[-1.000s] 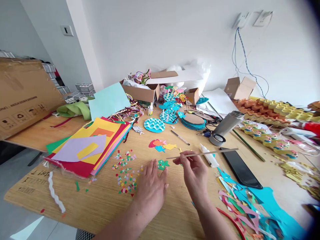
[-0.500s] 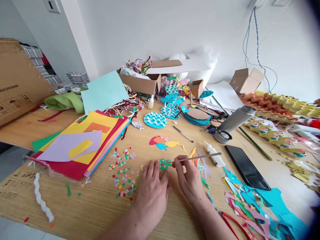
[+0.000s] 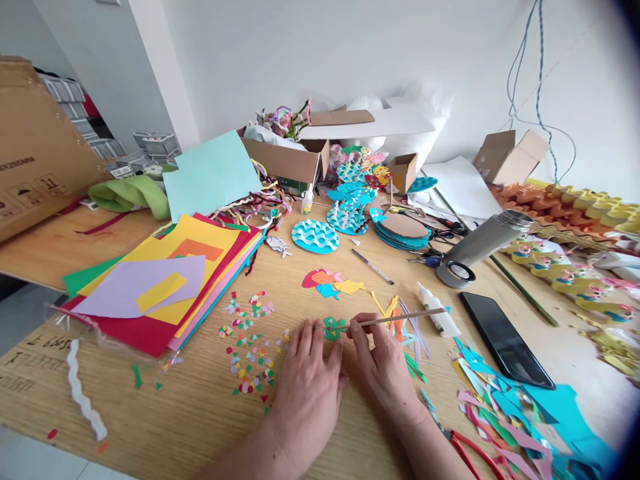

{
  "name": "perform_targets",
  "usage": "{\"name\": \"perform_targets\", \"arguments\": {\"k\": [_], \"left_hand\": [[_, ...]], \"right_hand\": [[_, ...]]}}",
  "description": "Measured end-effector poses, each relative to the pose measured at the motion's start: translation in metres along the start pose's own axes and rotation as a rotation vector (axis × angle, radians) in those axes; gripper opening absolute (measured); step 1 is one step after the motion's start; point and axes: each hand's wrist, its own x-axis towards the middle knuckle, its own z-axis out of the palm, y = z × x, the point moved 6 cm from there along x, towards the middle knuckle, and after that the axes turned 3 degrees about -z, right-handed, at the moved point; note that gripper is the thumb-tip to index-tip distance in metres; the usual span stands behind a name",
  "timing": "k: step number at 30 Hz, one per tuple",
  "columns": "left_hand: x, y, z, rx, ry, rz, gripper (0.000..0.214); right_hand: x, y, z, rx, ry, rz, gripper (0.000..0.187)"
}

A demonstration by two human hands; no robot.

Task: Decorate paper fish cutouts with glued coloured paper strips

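**Thin brown stick [image 3: 413, 316] at the tail of a small green paper fish [image 3: 332, 327]**

Our right hand [image 3: 383, 367] pinches the stick between thumb and fingertips near its left end, the long remainder slanting up to the right. We judge the short grip is for control: little of the stick shows beyond the fingers, so its tip can be placed finely. That tip reaches the fish's tail end; whether it touches the paper, we cannot tell.

Our left hand [image 3: 307, 377] lies palm down, fingers nearly together and thumb apart, pinching nothing — its fingertips come to the fish's left edge, probably to steady so light a piece, though we cannot see whether they press on it.

The fish lies flat on the pale wooden table [image 3: 200, 400] between our hands, a cutout bearing a few tiny pieces, at least one red; finer detail is too small to read.

Further left, multicoloured paper dots and triangles [image 3: 249, 387] lie scattered — near the left hand, seemingly for easy picking. Beyond the fish, overlapping red, blue and yellow paper fish [image 3: 329, 291] seem set aside from the working spot. A white plastic glue bottle [image 3: 440, 312] lies to the right, perhaps kept handy.
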Motion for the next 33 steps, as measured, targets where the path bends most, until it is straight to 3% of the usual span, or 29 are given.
{"name": "perform_targets", "arguments": {"k": [33], "left_hand": [[0.0008,-0.0006,0.0014,-0.004,-0.009,0.0,0.041]], "right_hand": [[-0.0009,-0.0015,-0.0024,-0.011,0.044,0.006,0.015]]}}
